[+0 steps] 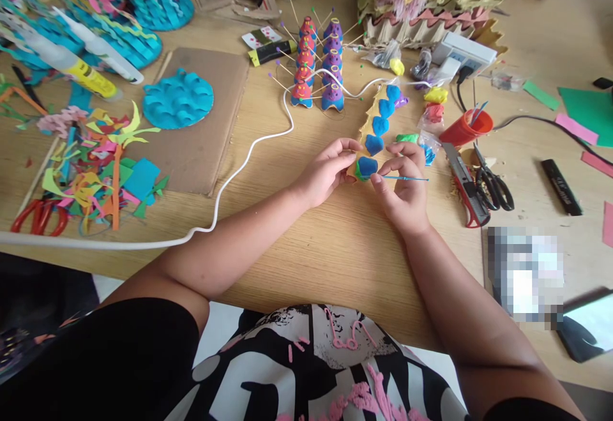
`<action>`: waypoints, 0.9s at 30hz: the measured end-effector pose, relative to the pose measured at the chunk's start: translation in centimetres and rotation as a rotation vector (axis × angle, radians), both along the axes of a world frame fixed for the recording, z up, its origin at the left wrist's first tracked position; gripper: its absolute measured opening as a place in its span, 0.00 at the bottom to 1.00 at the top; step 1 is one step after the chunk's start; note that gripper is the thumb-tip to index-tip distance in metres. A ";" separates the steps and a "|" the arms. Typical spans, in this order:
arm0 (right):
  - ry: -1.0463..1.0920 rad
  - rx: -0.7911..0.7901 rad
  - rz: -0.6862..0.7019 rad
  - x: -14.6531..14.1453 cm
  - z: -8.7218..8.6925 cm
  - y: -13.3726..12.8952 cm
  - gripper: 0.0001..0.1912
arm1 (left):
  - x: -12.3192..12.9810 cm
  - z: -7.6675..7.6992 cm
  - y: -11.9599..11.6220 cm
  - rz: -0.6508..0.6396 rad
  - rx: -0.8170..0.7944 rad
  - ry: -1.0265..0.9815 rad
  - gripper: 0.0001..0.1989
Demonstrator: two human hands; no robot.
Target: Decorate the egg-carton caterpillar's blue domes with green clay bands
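A strip of egg carton (367, 128) with blue clay lumps on it lies in front of me; its near end also shows a bit of green. My left hand (330, 172) pinches the near end of this strip from the left. In my right hand (405, 184) is a thin blue stick tool (407, 179), held between thumb and fingers, its tip at the nearest blue lump (368, 167). Beyond stand a red row (305, 66) and a purple row (332, 66) of painted carton cups with faces and pins stuck in them.
A white cable (253, 146) crosses the table. Cardboard with a blue disc (178, 98) and paper scraps (105, 165) lie left. To the right are an orange cup (467, 127), a cutter (464, 184), scissors (493, 184), a power strip (464, 53) and a black marker (561, 186).
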State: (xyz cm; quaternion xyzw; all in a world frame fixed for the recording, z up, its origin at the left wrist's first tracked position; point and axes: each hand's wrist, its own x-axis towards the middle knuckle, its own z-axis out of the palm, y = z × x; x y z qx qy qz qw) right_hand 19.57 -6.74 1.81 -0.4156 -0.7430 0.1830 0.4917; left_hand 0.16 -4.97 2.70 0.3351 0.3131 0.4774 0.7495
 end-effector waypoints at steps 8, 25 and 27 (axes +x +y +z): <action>-0.069 -0.013 -0.014 0.3 -0.3 0.2 0.11 | -0.1 0.2 0.0 -0.005 -0.016 0.033 0.08; -0.129 0.068 -0.042 0.1 -0.8 0.3 0.08 | 0.0 0.4 -0.1 0.006 0.005 0.112 0.11; -0.134 0.086 -0.053 0.0 -0.7 0.3 0.07 | 0.0 0.5 -0.1 0.007 0.007 0.119 0.10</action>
